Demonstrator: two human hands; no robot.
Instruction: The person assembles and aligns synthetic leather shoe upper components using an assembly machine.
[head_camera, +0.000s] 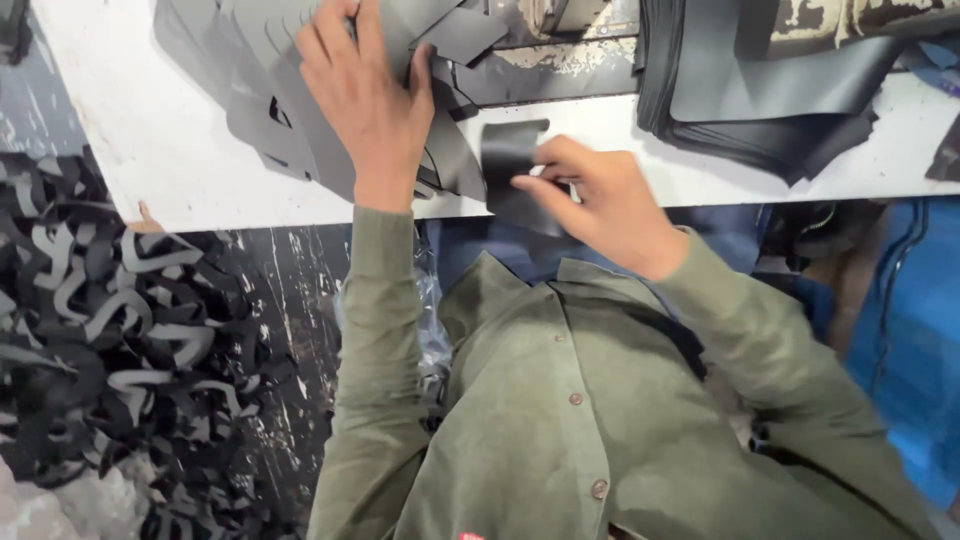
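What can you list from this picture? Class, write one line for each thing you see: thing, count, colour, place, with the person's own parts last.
Cut pieces: a fanned pile, count unclear, dark grey, on the table at upper left, under the left hand.
Single piece: one, black, at the table's near edge, pinched by the right hand.
Stacked sheets: one stack, black, on the table at upper right.
Table: one, white and worn, across the top.
Offcut strips: a heap, black and grey, on the floor at left.
Blue material: blue, lower right, kind unclear.
Shirt: one, olive green, buttoned, lower centre.
Left hand: pressed flat on the pile.
Right hand: gripping the single piece.
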